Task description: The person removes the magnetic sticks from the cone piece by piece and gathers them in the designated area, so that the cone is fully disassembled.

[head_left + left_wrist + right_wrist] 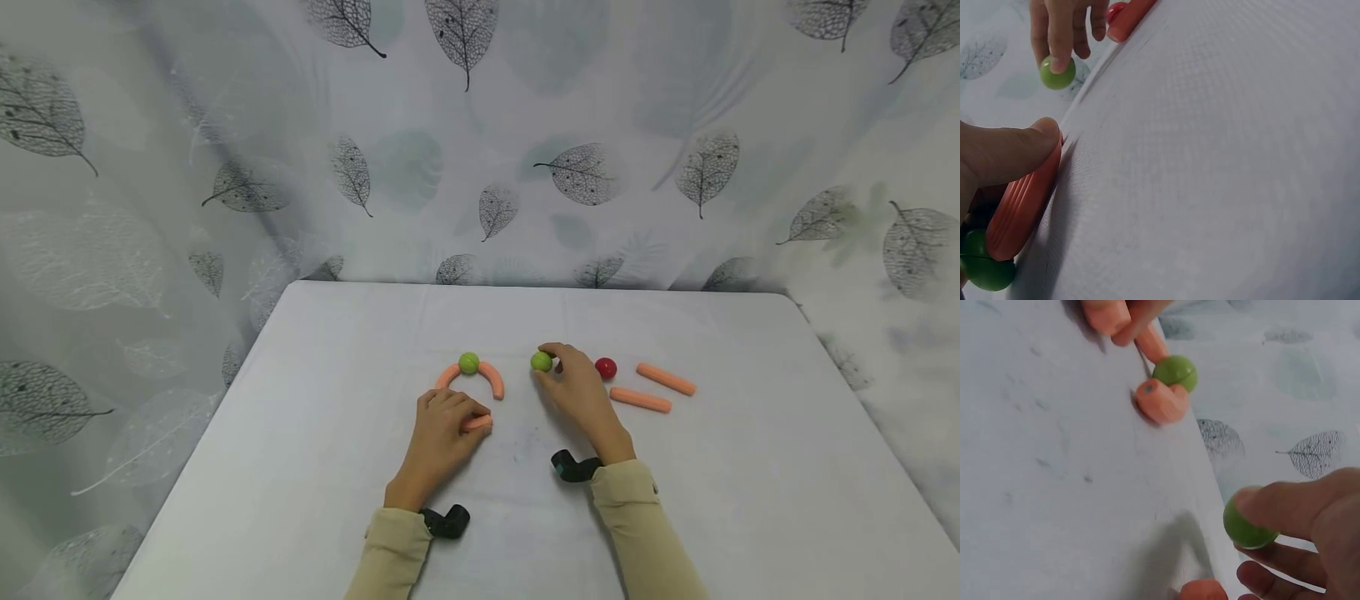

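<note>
My left hand (446,429) grips a ribbed orange curved piece (1025,206) close to the tabletop, thumb along its side. Against that piece's near end in the left wrist view is a green ball (988,262); the head view hides it. Just beyond this hand, another green ball (468,362) sits between two curved orange pieces, the left one (447,377) and the right one (492,380), forming an arch. To the right, my right hand (577,387) pinches a green ball (1244,522) between thumb and fingertips, apart from the arch.
Right of my right hand lie a red ball (605,368) and two straight orange sticks, one farther back (666,378) and one nearer (640,400). The white table (315,467) meets a leaf-patterned curtain (420,108) behind it.
</note>
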Tool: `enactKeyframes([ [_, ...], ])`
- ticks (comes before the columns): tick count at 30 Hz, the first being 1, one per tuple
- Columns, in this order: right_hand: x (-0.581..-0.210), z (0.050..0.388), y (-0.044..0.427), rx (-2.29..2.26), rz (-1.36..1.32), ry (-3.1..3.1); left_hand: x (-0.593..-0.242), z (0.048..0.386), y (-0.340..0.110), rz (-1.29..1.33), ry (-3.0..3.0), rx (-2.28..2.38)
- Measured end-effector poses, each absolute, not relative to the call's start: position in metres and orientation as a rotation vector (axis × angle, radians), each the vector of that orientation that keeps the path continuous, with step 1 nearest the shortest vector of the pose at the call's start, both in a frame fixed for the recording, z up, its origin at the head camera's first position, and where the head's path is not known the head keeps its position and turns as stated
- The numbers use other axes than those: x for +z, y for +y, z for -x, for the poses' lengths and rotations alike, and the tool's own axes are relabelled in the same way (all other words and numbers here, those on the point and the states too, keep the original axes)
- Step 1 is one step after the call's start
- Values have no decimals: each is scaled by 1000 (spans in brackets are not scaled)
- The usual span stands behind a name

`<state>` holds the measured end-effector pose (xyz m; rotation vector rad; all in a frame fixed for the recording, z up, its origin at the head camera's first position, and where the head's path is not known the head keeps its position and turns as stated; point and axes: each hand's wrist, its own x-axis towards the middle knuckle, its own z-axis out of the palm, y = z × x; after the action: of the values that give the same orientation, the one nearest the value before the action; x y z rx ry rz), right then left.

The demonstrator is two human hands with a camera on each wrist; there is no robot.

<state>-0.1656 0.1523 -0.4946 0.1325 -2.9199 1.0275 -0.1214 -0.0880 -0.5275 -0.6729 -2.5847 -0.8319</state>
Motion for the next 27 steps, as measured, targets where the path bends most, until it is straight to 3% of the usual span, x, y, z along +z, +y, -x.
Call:
enactKeyframes([
  [19,-502,181,160,959,-54,-2988,-529,125,-91,675,-2551,-938],
  [27,-504,182,158,936,-49,-3015,-530,127,-94,525,-2478,-988],
])
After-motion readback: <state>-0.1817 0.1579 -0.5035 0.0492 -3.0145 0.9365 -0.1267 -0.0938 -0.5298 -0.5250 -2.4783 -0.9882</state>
